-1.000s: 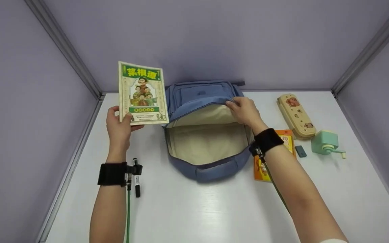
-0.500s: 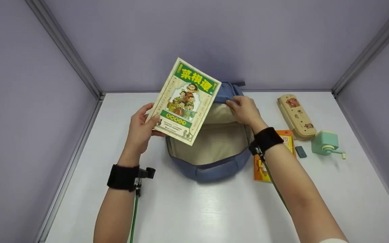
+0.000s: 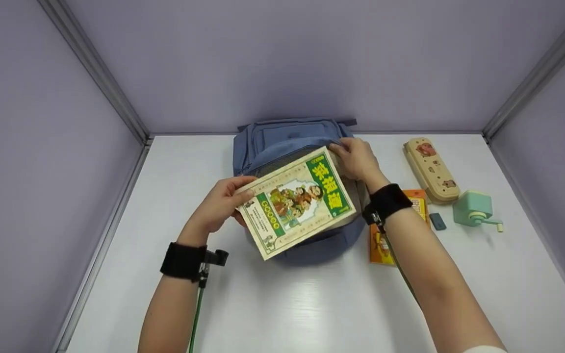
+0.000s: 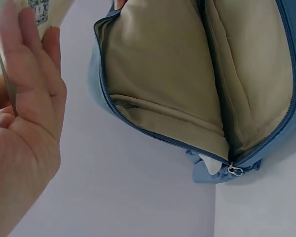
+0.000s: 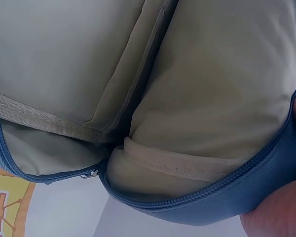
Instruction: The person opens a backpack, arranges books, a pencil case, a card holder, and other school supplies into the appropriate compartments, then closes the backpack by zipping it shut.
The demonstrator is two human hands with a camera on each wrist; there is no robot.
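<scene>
My left hand [image 3: 219, 205] grips a thin green-and-cream book [image 3: 295, 208] by its lower corner, thumb on the illustrated cover and fingers behind. The book is tilted sideways over the mouth of a blue backpack [image 3: 295, 131] and hides most of the opening in the head view. At the bag's far rim, my right hand [image 3: 358, 159] pinches the front flap and holds it up. Seen from the left wrist, the unzipped bag shows its beige lining [image 4: 163, 59], and a zipper pull [image 4: 235, 170] hangs at one end. The right wrist view shows fingers [image 5: 281, 212] on the zippered edge.
Right of the bag lies an orange-yellow booklet [image 3: 382, 247], partly under my right forearm. Beyond it are a beige pencil case [image 3: 431, 169], a dark eraser-like block [image 3: 437, 221] and a mint-green crank pencil sharpener [image 3: 474, 208]. Purple-grey panels [image 3: 282, 59] wall the white table [image 3: 282, 309].
My left hand has carried the book rightward and down from the bag's left side to over its opening, turning it clockwise. My right hand has stayed on the flap.
</scene>
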